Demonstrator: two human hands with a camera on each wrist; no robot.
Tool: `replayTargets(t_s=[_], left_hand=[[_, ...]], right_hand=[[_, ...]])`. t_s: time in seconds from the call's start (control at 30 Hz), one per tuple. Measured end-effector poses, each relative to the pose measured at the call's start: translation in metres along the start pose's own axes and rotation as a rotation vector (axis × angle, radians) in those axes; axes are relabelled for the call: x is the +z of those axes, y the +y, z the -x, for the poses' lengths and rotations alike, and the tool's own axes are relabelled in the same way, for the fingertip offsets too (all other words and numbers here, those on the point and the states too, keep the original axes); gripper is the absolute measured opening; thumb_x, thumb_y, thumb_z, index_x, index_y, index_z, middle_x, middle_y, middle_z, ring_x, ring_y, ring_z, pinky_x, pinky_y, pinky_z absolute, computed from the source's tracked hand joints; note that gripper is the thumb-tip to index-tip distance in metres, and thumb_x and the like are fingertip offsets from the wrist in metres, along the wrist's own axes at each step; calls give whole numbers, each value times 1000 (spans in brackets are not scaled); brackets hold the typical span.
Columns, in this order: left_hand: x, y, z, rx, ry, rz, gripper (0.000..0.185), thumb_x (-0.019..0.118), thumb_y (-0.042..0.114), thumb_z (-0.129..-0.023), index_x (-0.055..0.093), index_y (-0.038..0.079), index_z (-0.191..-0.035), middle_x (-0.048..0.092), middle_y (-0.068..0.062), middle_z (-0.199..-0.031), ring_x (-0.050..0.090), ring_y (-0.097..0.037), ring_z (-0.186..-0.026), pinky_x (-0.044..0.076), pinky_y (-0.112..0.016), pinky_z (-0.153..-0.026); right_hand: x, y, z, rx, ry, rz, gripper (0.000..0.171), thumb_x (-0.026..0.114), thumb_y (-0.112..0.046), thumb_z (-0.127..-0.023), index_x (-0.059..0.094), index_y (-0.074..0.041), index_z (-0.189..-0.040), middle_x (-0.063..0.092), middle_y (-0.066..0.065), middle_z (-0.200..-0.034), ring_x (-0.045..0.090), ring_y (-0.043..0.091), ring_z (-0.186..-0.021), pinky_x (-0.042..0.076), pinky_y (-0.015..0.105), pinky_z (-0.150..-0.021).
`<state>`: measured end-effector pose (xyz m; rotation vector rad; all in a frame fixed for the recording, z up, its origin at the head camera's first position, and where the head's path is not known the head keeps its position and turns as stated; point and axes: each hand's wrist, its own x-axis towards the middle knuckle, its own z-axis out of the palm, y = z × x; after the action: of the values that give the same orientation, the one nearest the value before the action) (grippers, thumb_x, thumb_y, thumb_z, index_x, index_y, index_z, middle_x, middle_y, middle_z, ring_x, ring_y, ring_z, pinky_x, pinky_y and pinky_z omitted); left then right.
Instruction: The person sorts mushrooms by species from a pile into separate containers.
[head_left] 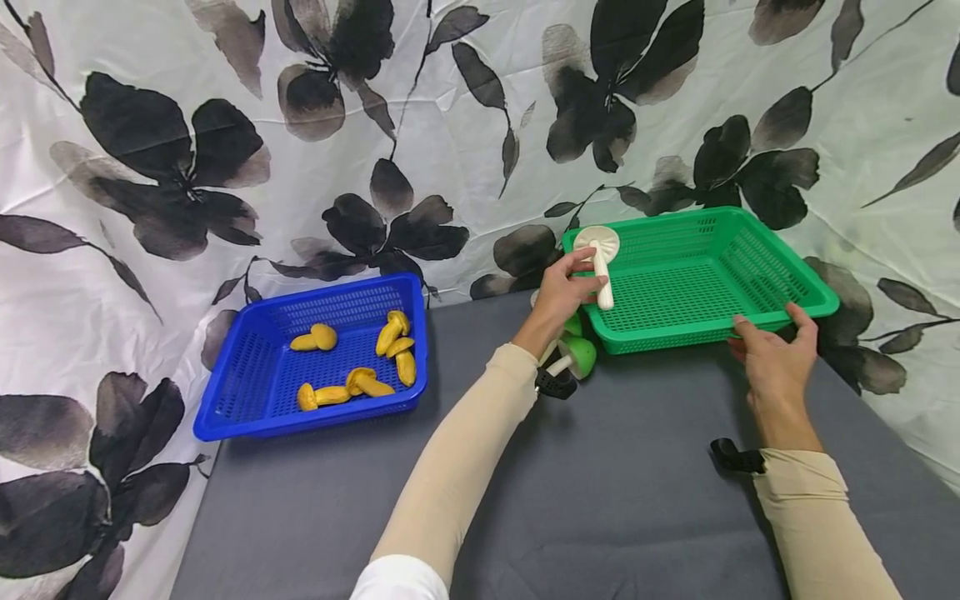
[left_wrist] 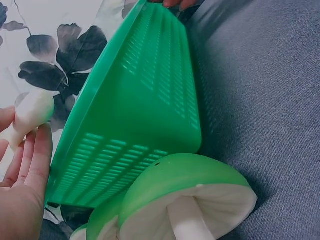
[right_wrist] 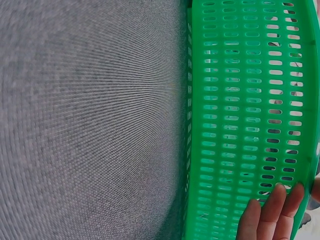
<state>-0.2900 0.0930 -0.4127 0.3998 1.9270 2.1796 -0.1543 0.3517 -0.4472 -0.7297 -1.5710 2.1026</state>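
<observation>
My left hand (head_left: 558, 296) pinches a toy mushroom (head_left: 604, 287) by its white stem, over the left end of a green basket (head_left: 693, 333). The pale gilled underside of its cap faces me in the head view. With thumb above and fingers against the outer wall, my right hand (head_left: 780, 367) grips the front rim of that basket. Several green-capped toy mushrooms (head_left: 579, 357) lie on the cloth against the basket's left end, partly hidden by my left wrist. The left wrist view shows one green-capped mushroom (left_wrist: 187, 192) close up, white gills and stem visible.
A blue basket (head_left: 307, 425) at the left holds several yellow toy mushrooms (head_left: 365, 382). Grey cloth (head_left: 645, 483) covers the table. Behind both baskets hangs a white curtain (head_left: 465, 225) with dark flowers, close to the green basket's back rim.
</observation>
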Motion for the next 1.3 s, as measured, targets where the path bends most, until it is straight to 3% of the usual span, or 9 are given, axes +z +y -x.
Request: replayTargets(t_s=[0.33,0.6,0.77,0.87,0.97,1.1,1.3], left_hand=[[-1,-3,4,35,-11,-83,54,78,14,-91,59,11,-141,67,-9,-126,69,-10,-96,61,-27,-77],[2,2,8,39,14,-185,52,82,23,-89,63,12,-136,68,-3,-111,66,-11,-89,62,-30,-77],[5,2,9,41,23,-347,53,84,30,-86,65,16,-133,67,0,-117,64,-11,-103,57,-25,-79],[5,2,10,59,19,-382,52,83,35,-86,66,18,-131,69,3,-118,63,-11,-111,56,-26,-84],[1,2,12,84,26,-308,45,80,38,-88,67,19,-128,71,4,-113,65,-8,-107,57,-29,-89],[-10,-1,13,126,37,-130,36,76,32,-93,68,15,-124,70,1,-107,68,-8,-96,60,-40,-90],[-35,-6,19,149,38,-19,36,72,18,-97,64,5,-130,67,-6,-108,67,-33,-105,56,-57,-93]], right_hand=[[1,1,0,-7,7,-11,88,80,-18,-88,25,-32,-156,73,-6,-84,70,9,-69,58,17,-63],[0,2,0,-4,10,-27,89,81,-18,-87,26,-32,-156,73,-4,-85,70,10,-68,58,18,-63],[0,3,0,-3,7,-28,89,81,-18,-88,25,-32,-156,74,-4,-85,71,9,-68,58,18,-63],[0,4,0,-2,4,-21,89,81,-18,-88,25,-32,-156,74,-5,-85,71,9,-68,58,17,-63],[0,5,0,-1,2,-21,89,81,-19,-88,25,-33,-156,74,-4,-85,70,9,-69,58,17,-64],[0,5,0,-4,-2,-20,88,80,-18,-88,26,-32,-156,74,-4,-85,70,9,-69,58,17,-64],[0,3,0,-9,13,1,87,81,-21,-87,27,-33,-154,73,-5,-81,70,9,-68,58,17,-64]])
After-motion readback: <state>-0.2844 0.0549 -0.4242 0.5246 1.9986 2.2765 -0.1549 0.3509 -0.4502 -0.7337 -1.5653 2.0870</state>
